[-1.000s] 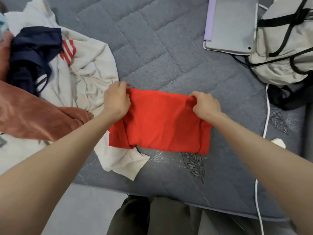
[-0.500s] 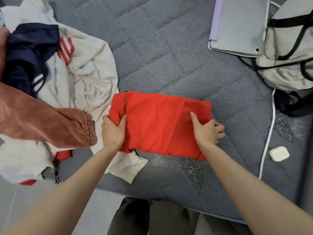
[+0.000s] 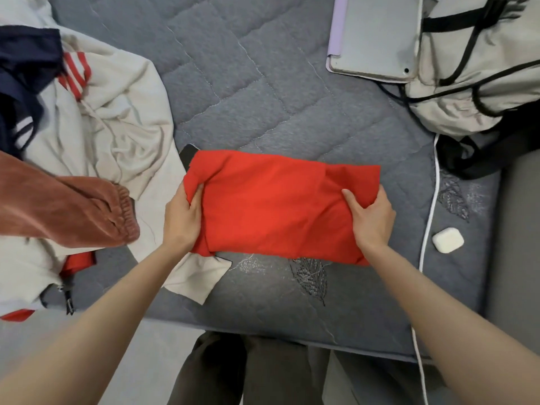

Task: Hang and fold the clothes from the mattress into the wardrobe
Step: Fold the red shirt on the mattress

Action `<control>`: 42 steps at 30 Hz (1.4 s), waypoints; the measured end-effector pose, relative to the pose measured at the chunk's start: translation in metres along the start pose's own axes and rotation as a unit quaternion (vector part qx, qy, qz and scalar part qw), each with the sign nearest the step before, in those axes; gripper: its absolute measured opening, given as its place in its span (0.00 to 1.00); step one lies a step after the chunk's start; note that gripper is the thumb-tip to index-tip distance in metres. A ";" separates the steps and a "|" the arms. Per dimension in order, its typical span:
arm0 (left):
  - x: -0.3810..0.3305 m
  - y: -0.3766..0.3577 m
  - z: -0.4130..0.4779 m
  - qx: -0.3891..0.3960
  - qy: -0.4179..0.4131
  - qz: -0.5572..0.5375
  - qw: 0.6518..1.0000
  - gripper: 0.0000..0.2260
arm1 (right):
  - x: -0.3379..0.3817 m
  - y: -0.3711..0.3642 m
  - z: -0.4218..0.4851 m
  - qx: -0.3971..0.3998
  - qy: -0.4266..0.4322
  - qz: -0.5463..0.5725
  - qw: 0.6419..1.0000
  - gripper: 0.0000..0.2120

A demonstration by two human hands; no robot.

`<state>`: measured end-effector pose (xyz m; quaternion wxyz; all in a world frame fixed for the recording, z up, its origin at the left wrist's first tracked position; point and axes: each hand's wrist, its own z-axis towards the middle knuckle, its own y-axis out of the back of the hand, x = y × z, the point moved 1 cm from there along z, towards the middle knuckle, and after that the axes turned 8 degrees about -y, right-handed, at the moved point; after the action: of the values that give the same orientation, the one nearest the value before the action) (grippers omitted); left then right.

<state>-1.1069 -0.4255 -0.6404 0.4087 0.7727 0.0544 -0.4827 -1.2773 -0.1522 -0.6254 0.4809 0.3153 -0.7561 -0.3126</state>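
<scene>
- Your left hand (image 3: 182,220) and right hand (image 3: 372,217), earlier at its far edge, are gripping the folded red fabric garment (image 3: 277,206) by its ends.
- The quilted grey mattress (image 3: 233,83) is lying beneath.

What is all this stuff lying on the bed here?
Red garment: one, red, folded, mid-mattress.
Cream garment: one, cream, crumpled, left.
Navy garment: one, navy, far left.
Rust garment: one, rust-brown, left edge.
Tablet: one, grey in lilac case, top right.
Backpack: one, beige with black straps, top right corner.
Earbud case: one, white, right.
Cable: one, white, right.
Mattress: one, grey, quilted, beneath everything.
Hands: two, left hand and right hand, each gripping an end of the red garment.
</scene>
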 end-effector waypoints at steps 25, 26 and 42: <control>0.002 -0.021 -0.081 -0.143 0.258 -0.202 0.934 0.08 | -0.078 0.010 -0.055 -0.030 -0.368 0.342 0.864 0.11; 0.005 -0.012 -0.075 -0.139 0.254 -0.201 0.936 0.08 | -0.081 0.013 -0.054 -0.043 -0.361 0.337 0.869 0.10; -0.012 -0.030 -0.098 -0.100 0.465 -0.260 0.841 0.29 | -0.069 0.007 -0.095 -0.134 -0.350 0.214 0.902 0.10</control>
<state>-1.0591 -0.3348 -0.6283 0.2702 0.8187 0.4848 -0.1475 -1.1679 -0.1104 -0.6240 0.2781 -0.0508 -0.8759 -0.3910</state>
